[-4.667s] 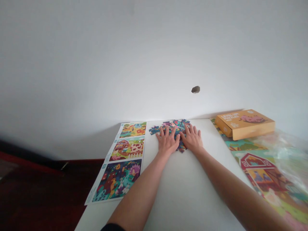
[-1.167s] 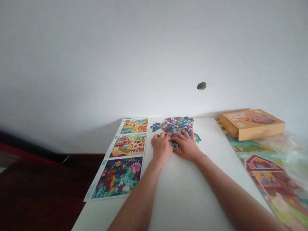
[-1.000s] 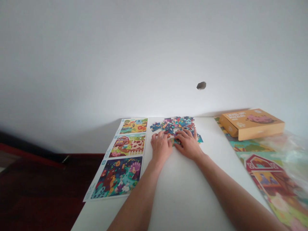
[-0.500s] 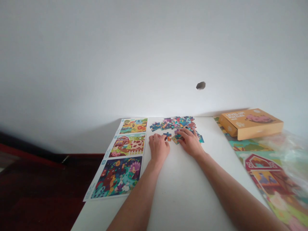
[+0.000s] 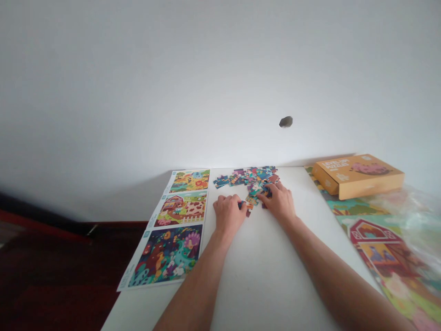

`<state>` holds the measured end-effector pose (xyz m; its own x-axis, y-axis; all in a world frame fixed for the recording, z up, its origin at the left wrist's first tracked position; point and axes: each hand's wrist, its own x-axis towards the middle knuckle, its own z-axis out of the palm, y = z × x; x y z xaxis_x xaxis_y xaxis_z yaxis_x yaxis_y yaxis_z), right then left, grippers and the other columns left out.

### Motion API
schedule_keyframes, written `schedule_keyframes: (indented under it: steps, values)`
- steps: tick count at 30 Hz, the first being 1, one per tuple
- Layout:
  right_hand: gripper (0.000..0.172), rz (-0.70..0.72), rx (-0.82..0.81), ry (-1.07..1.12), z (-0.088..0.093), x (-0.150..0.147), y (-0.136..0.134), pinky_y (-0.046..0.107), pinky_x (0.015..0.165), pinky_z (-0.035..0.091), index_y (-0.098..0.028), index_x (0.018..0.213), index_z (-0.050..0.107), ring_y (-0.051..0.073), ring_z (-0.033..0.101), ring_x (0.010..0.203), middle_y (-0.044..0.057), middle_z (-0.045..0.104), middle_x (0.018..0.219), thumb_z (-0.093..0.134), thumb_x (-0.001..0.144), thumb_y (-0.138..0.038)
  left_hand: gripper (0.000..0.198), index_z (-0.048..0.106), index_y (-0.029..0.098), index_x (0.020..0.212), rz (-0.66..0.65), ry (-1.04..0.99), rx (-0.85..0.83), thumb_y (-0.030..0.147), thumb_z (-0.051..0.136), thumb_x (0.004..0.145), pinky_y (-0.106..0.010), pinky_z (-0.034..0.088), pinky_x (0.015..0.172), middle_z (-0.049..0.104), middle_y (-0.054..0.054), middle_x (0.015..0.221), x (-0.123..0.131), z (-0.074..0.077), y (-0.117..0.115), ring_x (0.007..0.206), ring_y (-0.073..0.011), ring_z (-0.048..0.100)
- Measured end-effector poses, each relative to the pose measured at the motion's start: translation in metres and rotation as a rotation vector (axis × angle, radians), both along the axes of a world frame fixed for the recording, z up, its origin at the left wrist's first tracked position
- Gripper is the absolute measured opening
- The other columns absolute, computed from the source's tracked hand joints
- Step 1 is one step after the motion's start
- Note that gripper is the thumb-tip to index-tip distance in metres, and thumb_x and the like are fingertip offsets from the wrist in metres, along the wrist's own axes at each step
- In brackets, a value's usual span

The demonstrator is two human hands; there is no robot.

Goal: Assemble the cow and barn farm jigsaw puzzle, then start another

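Note:
My left hand [image 5: 228,212] is closed on a jigsaw puzzle piece [image 5: 247,207], dark blue and orange, just left of the loose pieces. My right hand [image 5: 279,202] bends its fingers over pieces at the near right side of the pile [image 5: 257,177]; a dark blue piece [image 5: 268,193] shows at its fingertips. The fingers partly cover what lies under them. Teal, purple and red pieces overlap in the pile, which lies on the white table [image 5: 255,276] near the wall.
Left of my hands lies a sheet [image 5: 156,218] with three printed pictures. On the right an orange puzzle box [image 5: 365,177] rests on a farm-picture poster [image 5: 375,248], beside clear plastic wrap [image 5: 420,216]. The wall [image 5: 220,92] has a hole in it.
My left hand has drawn the blue and orange piece slightly nearer and turned it. My right hand has shifted a little right, uncovering more of the pile's near pieces.

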<state>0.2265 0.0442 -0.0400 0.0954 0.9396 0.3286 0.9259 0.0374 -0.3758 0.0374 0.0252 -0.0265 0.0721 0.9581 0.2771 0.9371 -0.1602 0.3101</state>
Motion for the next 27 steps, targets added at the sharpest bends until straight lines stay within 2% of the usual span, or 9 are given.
schedule_keyframes:
  steps: [5,8,10,12,14,16,20,27]
  values:
    - [0.031,0.155,0.089,0.17,-0.003,0.001,0.002,0.032,0.084,0.049,-0.022,0.114,0.07,0.022,0.064,0.092,0.009,0.068,0.105,0.055,0.093,-0.039,0.024,0.066,0.022,0.062,-0.152,-0.057,-0.065,0.03,0.066,0.085,-0.04,0.04,0.085,0.069,-0.001,0.064,0.005,-0.001,-0.002,0.082,-0.023,0.061]
    - [0.03,0.027,0.167,0.177,-0.002,0.008,0.004,0.04,0.097,0.045,-0.023,0.112,0.071,0.025,0.06,0.11,0.011,0.066,0.118,0.048,0.097,-0.034,0.028,0.067,0.022,0.061,-0.273,-0.124,-0.075,0.03,0.064,0.087,-0.038,0.042,0.085,0.069,-0.001,0.066,0.006,0.001,-0.005,0.082,-0.0208,0.062]
    - [0.035,-0.108,0.141,0.125,-0.001,0.014,0.006,0.055,0.107,0.035,-0.026,0.121,0.069,0.032,0.047,0.13,0.012,0.057,0.136,0.045,0.098,-0.038,0.018,0.074,0.024,0.076,-0.372,-0.159,-0.051,0.03,0.063,0.089,-0.037,0.043,0.088,0.073,-0.003,0.086,0.005,0.003,-0.008,0.093,-0.0216,0.061]
    - [0.04,-0.156,0.028,0.099,-0.002,0.018,0.007,0.069,0.109,0.024,-0.032,0.132,0.062,0.037,0.035,0.14,0.011,0.048,0.148,0.04,0.1,-0.044,0.017,0.076,0.029,0.101,-0.505,-0.163,-0.037,0.032,0.064,0.089,-0.04,0.043,0.096,0.07,-0.003,0.118,0.005,0.005,-0.011,0.113,-0.0243,0.056]
    - [0.043,-0.123,-0.078,0.105,-0.003,0.02,0.009,0.077,0.107,0.016,-0.035,0.136,0.058,0.038,0.034,0.141,0.009,0.047,0.15,0.035,0.102,-0.047,0.03,0.07,0.035,0.119,-0.625,-0.125,-0.063,0.036,0.065,0.089,-0.045,0.039,0.105,0.058,0.0,0.141,0.006,0.005,-0.014,0.131,-0.0285,0.045]
    - [0.042,-0.079,-0.11,0.122,-0.004,0.019,0.011,0.08,0.106,0.013,-0.037,0.135,0.059,0.036,0.037,0.139,0.007,0.049,0.148,0.035,0.102,-0.047,0.037,0.065,0.038,0.126,-0.675,-0.085,-0.095,0.04,0.065,0.089,-0.05,0.034,0.109,0.051,0.002,0.148,0.008,0.004,-0.015,0.139,-0.0318,0.036]
    - [0.036,-0.044,-0.077,0.161,-0.005,0.018,0.012,0.077,0.107,0.014,-0.035,0.123,0.067,0.032,0.047,0.13,0.005,0.058,0.138,0.042,0.1,-0.043,0.031,0.066,0.035,0.123,-0.608,-0.084,-0.089,0.04,0.061,0.092,-0.051,0.032,0.112,0.054,0.001,0.145,0.011,0.001,-0.015,0.139,-0.0308,0.036]
    - [0.025,-0.053,0.0,0.168,-0.008,0.019,0.013,0.057,0.106,0.026,-0.032,0.103,0.076,0.028,0.055,0.112,0.005,0.068,0.114,0.054,0.093,-0.036,0.009,0.068,0.026,0.097,-0.391,-0.121,-0.012,0.026,0.063,0.089,-0.049,0.037,0.105,0.061,-0.001,0.134,0.011,-0.003,-0.01,0.129,-0.0285,0.045]
